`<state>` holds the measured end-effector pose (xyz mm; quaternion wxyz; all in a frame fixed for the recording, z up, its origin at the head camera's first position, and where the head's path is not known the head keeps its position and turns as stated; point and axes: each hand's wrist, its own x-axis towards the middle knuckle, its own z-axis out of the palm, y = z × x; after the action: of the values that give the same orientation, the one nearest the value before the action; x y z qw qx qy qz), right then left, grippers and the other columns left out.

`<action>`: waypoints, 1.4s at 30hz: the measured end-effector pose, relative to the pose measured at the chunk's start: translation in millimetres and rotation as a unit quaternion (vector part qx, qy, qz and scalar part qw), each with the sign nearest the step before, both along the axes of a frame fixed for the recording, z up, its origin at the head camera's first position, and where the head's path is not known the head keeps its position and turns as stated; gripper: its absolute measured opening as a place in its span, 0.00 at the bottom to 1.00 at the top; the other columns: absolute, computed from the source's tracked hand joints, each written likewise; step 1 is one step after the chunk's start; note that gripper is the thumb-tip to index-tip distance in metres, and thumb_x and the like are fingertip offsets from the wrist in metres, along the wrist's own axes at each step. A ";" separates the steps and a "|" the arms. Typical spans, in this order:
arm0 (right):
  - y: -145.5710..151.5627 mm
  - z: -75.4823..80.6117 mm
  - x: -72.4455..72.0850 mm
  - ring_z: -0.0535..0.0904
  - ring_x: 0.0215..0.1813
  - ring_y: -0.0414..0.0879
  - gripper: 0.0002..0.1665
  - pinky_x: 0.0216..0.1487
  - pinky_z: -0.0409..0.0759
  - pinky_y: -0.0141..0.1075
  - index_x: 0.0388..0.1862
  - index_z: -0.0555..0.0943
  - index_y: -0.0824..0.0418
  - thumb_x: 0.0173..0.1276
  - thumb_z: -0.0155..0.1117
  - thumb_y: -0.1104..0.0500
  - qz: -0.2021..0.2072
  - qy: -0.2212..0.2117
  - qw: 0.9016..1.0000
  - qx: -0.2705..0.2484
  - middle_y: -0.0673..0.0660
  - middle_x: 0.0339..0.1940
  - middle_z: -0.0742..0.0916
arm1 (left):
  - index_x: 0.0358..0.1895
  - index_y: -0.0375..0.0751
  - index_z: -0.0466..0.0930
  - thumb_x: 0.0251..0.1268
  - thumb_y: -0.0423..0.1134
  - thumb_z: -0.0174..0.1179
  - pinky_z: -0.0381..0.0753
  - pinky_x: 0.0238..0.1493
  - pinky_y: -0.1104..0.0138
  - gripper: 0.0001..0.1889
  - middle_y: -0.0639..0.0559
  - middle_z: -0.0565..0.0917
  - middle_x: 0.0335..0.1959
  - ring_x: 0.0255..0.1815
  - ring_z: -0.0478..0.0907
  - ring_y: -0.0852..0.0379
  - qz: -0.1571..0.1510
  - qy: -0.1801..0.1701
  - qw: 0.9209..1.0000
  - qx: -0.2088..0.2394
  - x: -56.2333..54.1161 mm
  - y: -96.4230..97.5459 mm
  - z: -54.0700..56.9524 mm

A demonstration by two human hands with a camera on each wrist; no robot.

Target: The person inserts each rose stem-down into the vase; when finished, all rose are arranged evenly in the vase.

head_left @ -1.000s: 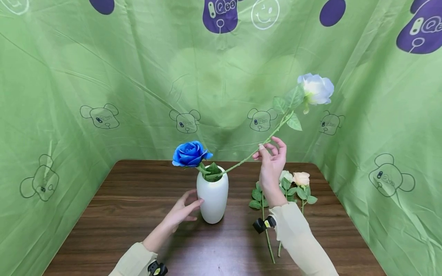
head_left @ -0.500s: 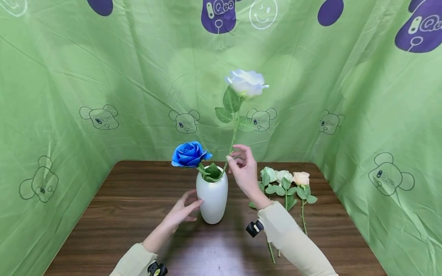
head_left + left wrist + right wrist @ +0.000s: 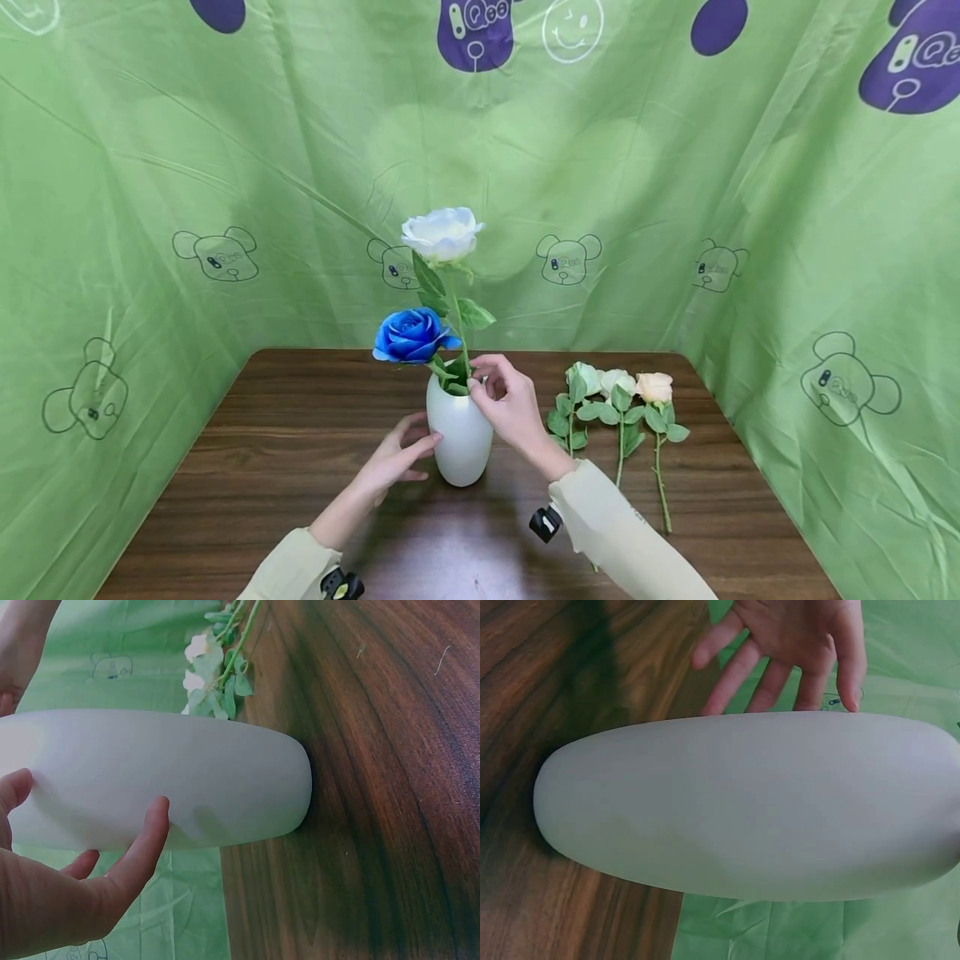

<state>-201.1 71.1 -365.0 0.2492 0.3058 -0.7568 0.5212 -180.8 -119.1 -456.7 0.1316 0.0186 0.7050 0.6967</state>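
A white vase (image 3: pixel 461 442) stands upright on the table. The left hand (image 3: pixel 397 454) rests against its left side, fingers spread and loosely bent; the left wrist view shows those fingertips (image 3: pixel 159 810) at the vase wall. At the rim, the right hand (image 3: pixel 513 408) pinches the stem of a white rose (image 3: pixel 442 235) between thumb and fingers. This rose stands nearly upright, its lower stem inside the vase and hidden. A blue rose (image 3: pixel 415 336) leans left out of the same mouth. In the right wrist view the vase hides the right hand's fingers.
Several pale roses lie right of the vase: a peach rose (image 3: pixel 655 388), a cream rose (image 3: pixel 618 383) and a whitish-green rose (image 3: pixel 585 379). The right forearm covers some stems. A green printed cloth (image 3: pixel 300 167) encloses the brown wooden table (image 3: pixel 247 467) at the back and sides.
The right hand has moved left and down to the vase mouth. The white rose has swung from leaning right to nearly upright and sunk lower. The left hand and vase have stayed put.
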 end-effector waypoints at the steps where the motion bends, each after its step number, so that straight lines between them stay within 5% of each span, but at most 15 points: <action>1: 0.3 -0.9 0.5 0.69 0.21 0.46 0.12 0.19 0.68 0.35 0.39 0.75 0.68 0.54 0.57 0.74 -0.001 0.000 1.000 -0.001 0.59 0.26 0.81 | 0.64 0.39 0.54 0.59 0.45 0.57 0.77 0.34 0.53 0.33 0.31 0.62 0.57 0.51 0.68 0.37 0.001 0.000 1.000 0.000 0.0 0.0 0.0; 9: 3.0 -5.7 0.3 0.71 0.23 0.47 0.11 0.20 0.71 0.41 0.37 0.76 0.69 0.53 0.57 0.76 0.001 0.000 1.000 -0.017 0.58 0.27 0.81 | 0.63 0.39 0.54 0.58 0.45 0.57 0.78 0.33 0.54 0.32 0.31 0.63 0.57 0.50 0.69 0.37 0.004 0.000 1.000 0.001 -0.1 0.3 -0.8; 20: 25.3 -16.5 -2.2 0.72 0.24 0.45 0.09 0.21 0.68 0.31 0.36 0.78 0.65 0.55 0.59 0.72 -0.068 -0.074 0.993 -0.065 0.56 0.24 0.80 | 0.63 0.39 0.55 0.58 0.45 0.58 0.77 0.34 0.54 0.32 0.31 0.63 0.57 0.50 0.69 0.37 0.004 0.003 1.000 -0.005 0.3 0.1 0.0; 31: 78.2 -87.5 -27.9 0.73 0.27 0.42 0.07 0.25 0.70 0.30 0.36 0.78 0.58 0.58 0.61 0.65 -0.124 -0.141 0.980 -0.063 0.51 0.28 0.81 | 0.63 0.38 0.54 0.58 0.45 0.58 0.77 0.35 0.53 0.33 0.31 0.63 0.57 0.51 0.68 0.36 0.006 0.002 1.000 -0.007 0.6 0.2 -0.2; 42: 123.6 -129.1 -31.9 0.73 0.25 0.43 0.08 0.24 0.70 0.30 0.36 0.79 0.61 0.56 0.61 0.66 -0.199 -0.199 0.959 0.008 0.52 0.29 0.82 | 0.64 0.39 0.53 0.58 0.46 0.58 0.77 0.35 0.54 0.34 0.31 0.61 0.58 0.51 0.68 0.36 0.003 -0.002 1.000 -0.004 -0.1 -0.1 0.1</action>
<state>-233.0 194.6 -494.1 0.1898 0.0406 -0.8407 0.5055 -181.0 -119.2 -456.6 0.1310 0.0149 0.7076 0.6942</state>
